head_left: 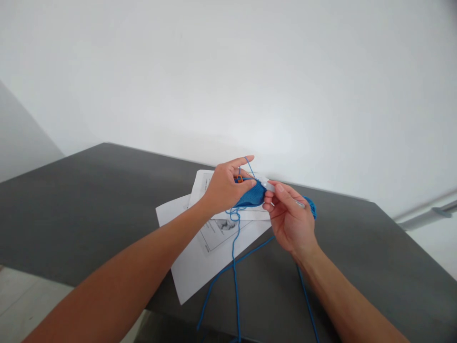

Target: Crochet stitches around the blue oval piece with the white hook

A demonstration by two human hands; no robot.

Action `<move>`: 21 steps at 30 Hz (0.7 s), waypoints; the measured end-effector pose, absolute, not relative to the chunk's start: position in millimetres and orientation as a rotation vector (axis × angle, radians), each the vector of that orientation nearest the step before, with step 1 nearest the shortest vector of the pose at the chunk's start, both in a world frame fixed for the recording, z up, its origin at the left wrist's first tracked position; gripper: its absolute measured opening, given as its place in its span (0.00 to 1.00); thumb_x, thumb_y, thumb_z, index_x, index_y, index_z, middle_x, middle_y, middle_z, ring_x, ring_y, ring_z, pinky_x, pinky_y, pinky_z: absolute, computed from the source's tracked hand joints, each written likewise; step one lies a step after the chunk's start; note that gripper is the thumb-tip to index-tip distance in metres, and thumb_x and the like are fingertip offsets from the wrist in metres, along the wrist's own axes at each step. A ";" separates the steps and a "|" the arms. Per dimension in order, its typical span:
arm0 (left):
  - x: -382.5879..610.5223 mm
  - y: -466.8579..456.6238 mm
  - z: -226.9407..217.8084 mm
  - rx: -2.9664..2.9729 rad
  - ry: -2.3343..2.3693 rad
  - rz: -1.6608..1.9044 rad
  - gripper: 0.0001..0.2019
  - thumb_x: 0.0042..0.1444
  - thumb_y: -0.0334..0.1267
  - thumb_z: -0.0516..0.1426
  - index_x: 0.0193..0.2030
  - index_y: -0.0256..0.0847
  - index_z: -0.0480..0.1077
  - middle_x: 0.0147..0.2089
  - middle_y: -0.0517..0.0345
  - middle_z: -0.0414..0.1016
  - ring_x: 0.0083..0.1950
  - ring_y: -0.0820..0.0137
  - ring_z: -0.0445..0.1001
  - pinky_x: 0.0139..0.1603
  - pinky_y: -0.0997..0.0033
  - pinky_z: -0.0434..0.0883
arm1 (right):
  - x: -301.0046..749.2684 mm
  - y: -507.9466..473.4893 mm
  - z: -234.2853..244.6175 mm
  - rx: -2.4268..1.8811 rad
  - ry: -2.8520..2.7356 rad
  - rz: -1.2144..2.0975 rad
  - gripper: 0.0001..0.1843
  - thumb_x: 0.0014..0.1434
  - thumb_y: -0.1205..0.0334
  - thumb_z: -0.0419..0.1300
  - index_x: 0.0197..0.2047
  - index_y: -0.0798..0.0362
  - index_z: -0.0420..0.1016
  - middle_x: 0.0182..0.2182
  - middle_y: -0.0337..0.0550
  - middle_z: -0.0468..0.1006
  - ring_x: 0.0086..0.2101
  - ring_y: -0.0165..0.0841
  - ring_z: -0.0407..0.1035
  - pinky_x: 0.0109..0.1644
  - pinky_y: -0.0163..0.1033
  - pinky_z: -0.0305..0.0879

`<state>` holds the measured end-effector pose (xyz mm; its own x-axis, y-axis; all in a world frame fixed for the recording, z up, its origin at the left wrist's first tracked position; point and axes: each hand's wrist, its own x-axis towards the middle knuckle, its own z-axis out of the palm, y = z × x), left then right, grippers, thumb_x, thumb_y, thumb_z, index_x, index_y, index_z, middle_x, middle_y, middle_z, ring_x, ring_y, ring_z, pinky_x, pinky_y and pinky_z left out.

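While pale wall (228, 85) rises beyond far edge, dark table (89, 205) spreads broad to left and right of work. Printed sheets (193, 281) overlap askew, one corner pointing toward near edge. Left hand (225, 186): thumb and fingers pinched on blue stitched piece (254, 195), held over sheets, yarn looped round raised index finger. Right hand (294, 224): fingers closed round pale-handled tool (270, 186), tip at piece's edge. Blue yarn ball (312, 207) just beyond right hand (partly hidden). Orange marker (240, 179) on piece. Loose blue strands (236, 286) run toward near edge.
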<state>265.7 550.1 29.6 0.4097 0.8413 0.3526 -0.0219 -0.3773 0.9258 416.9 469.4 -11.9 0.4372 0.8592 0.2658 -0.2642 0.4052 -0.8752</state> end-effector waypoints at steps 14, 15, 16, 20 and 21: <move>276.4 539.7 25.7 1.213 0.535 1.104 0.34 0.44 0.32 0.72 0.62 0.31 0.76 0.35 0.53 0.86 0.33 0.71 0.77 0.38 0.70 0.73 | 393.2 453.5 -20.9 -1.162 -1.547 -0.380 0.22 0.68 0.71 0.60 0.62 0.48 0.71 0.47 0.51 0.78 0.46 0.40 0.76 0.46 0.49 0.81; 275.5 539.7 27.0 1.150 0.485 1.068 0.34 0.43 0.32 0.73 0.60 0.31 0.76 0.34 0.54 0.85 0.32 0.71 0.77 0.38 0.69 0.73 | 393.3 452.9 -20.2 -1.153 -1.568 -0.441 0.24 0.67 0.72 0.60 0.64 0.48 0.69 0.48 0.52 0.78 0.47 0.41 0.75 0.47 0.50 0.80; 274.0 539.8 28.6 1.099 0.440 1.033 0.34 0.41 0.32 0.74 0.59 0.32 0.77 0.33 0.54 0.85 0.32 0.71 0.78 0.39 0.69 0.74 | 393.8 452.2 -19.2 -1.137 -1.578 -0.481 0.25 0.66 0.72 0.61 0.65 0.48 0.69 0.49 0.52 0.78 0.48 0.42 0.75 0.48 0.51 0.80; 265.9 542.2 34.7 1.031 0.306 0.927 0.32 0.43 0.32 0.75 0.58 0.33 0.77 0.34 0.53 0.85 0.34 0.68 0.80 0.40 0.66 0.76 | 400.2 448.8 -13.8 -1.036 -1.604 -0.446 0.29 0.64 0.74 0.64 0.66 0.45 0.70 0.50 0.49 0.80 0.43 0.39 0.78 0.45 0.47 0.82; 263.9 543.5 35.4 1.038 0.291 0.912 0.33 0.43 0.32 0.75 0.59 0.33 0.77 0.35 0.52 0.85 0.34 0.67 0.81 0.40 0.66 0.76 | 402.8 448.0 -12.3 -1.014 -1.619 -0.407 0.29 0.64 0.74 0.64 0.65 0.44 0.71 0.50 0.48 0.80 0.41 0.38 0.78 0.43 0.46 0.82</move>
